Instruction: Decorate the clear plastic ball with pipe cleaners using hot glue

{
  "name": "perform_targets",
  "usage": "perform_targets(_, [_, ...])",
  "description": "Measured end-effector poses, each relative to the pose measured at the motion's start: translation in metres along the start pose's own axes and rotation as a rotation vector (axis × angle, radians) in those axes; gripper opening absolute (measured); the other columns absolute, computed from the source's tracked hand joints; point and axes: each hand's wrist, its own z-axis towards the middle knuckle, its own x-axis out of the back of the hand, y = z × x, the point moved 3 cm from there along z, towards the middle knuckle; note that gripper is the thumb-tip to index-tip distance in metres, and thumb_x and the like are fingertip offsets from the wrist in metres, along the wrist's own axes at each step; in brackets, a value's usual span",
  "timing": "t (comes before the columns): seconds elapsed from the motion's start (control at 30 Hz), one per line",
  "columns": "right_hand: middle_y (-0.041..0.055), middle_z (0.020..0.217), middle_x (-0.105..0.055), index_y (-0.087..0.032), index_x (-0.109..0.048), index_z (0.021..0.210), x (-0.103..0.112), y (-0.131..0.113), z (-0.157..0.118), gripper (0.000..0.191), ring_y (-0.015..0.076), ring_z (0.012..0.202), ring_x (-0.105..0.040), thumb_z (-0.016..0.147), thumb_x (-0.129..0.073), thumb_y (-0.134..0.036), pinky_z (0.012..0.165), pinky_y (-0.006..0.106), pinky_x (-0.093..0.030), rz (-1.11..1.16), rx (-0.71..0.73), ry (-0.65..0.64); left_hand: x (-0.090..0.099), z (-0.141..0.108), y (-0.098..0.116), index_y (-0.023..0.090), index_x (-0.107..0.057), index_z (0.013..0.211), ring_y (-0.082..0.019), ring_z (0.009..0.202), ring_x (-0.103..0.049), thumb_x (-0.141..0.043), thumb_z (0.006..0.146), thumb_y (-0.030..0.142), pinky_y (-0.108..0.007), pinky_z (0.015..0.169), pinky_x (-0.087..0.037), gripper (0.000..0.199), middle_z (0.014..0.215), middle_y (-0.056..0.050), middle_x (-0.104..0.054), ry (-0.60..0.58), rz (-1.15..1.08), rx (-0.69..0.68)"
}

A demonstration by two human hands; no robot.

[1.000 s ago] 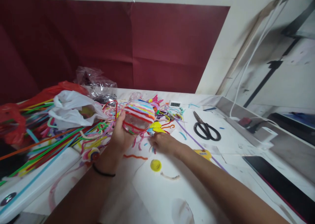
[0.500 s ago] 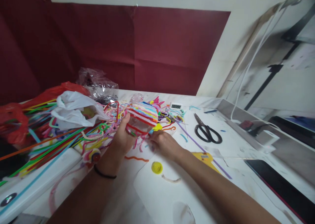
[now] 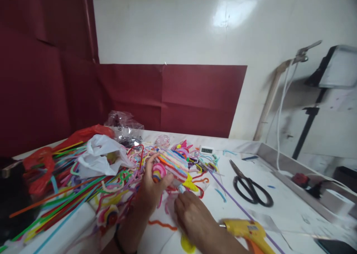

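Observation:
A small box covered in bright striped pipe cleaners (image 3: pixel 174 163) is gripped by my left hand (image 3: pixel 149 190), with the thumb and fingers around its near left side. A coiled rainbow piece (image 3: pixel 158 172) shows at that end, between thumb and fingers. On the box's right are a yellow piece (image 3: pixel 190 183) and pink fins (image 3: pixel 184 146). Below and right of the box, my right hand (image 3: pixel 192 216) is closed with curled fingers low over the white table; what it holds, if anything, is hidden. An orange wavy pipe cleaner (image 3: pixel 162 224) lies between my hands, and a yellow disc (image 3: pixel 187 244) is partly under my right wrist.
Black-handled scissors (image 3: pixel 251 189) and a yellow glue gun (image 3: pixel 247 231) lie to the right, with a long purple pipe cleaner (image 3: pixel 230 194). Loose pipe cleaners (image 3: pixel 75 198) and a white plastic bag (image 3: pixel 97 157) fill the left. A small digital display (image 3: pixel 206 150) stands behind.
The view has tilted up. The box has turned from its clear side to show stripes and the coiled piece. My right hand has moved down, away from the box's lower edge.

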Motion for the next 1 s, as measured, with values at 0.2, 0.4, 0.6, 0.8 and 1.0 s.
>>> perform_targets(0.2, [0.0012, 0.071, -0.065, -0.019, -0.058, 0.079, 0.059, 0.017, -0.039, 0.021, 0.014, 0.064, -0.06, 0.094, -0.045, -0.023, 0.06, 0.023, -0.047, 0.693, -0.216, 0.287, -0.012, -0.01, 0.008, 0.018, -0.047, 0.131, -0.034, 0.124, -0.056, -0.072, 0.065, 0.025, -0.053, 0.105, -0.045, 0.072, 0.13, -0.016, -0.058, -0.037, 0.209, -0.2])
perform_targets(0.4, [0.0037, 0.075, -0.07, -0.017, -0.067, 0.087, 0.08, 0.028, -0.027, 0.016, 0.0162, 0.065, -0.064, 0.088, -0.057, -0.03, 0.063, 0.027, -0.05, 0.9, -0.31, 0.508, -0.02, -0.02, 0.009, 0.018, -0.045, 0.134, -0.035, 0.123, -0.056, -0.074, 0.068, 0.028, -0.052, 0.103, -0.049, 0.073, 0.13, -0.017, -0.056, -0.054, 0.429, -0.557])
perform_targets(0.6, [0.0029, 0.081, -0.076, -0.019, -0.065, 0.089, 0.08, 0.021, -0.022, 0.011, 0.0148, 0.069, -0.069, 0.087, -0.054, -0.016, 0.063, 0.023, -0.05, 0.654, -0.234, 0.622, -0.025, -0.024, 0.012, 0.017, -0.045, 0.133, -0.034, 0.124, -0.056, -0.07, 0.075, 0.033, -0.05, 0.102, -0.05, 0.065, 0.13, -0.017, -0.055, -0.042, 0.497, -0.634])
perform_targets(0.8, [0.0013, 0.074, -0.073, -0.021, -0.064, 0.087, 0.089, 0.016, -0.03, 0.012, 0.014, 0.06, -0.066, 0.088, -0.053, -0.016, 0.059, 0.023, -0.051, 0.458, -0.201, 0.693, -0.025, -0.025, 0.013, 0.02, -0.042, 0.134, -0.034, 0.125, -0.055, -0.076, 0.069, 0.03, -0.048, 0.104, -0.049, 0.074, 0.131, -0.016, -0.053, -0.084, 0.492, -0.617])
perform_targets(1.0, [0.0025, 0.072, -0.075, -0.026, -0.068, 0.087, 0.081, 0.031, -0.067, 0.011, 0.0161, 0.048, -0.064, 0.088, -0.058, -0.03, 0.043, 0.024, -0.049, 0.346, -0.263, 0.676, -0.025, -0.028, 0.011, 0.022, -0.041, 0.134, -0.033, 0.125, -0.053, -0.082, 0.061, 0.028, -0.049, 0.106, -0.046, 0.084, 0.131, -0.014, -0.052, -0.135, 0.414, -0.517])
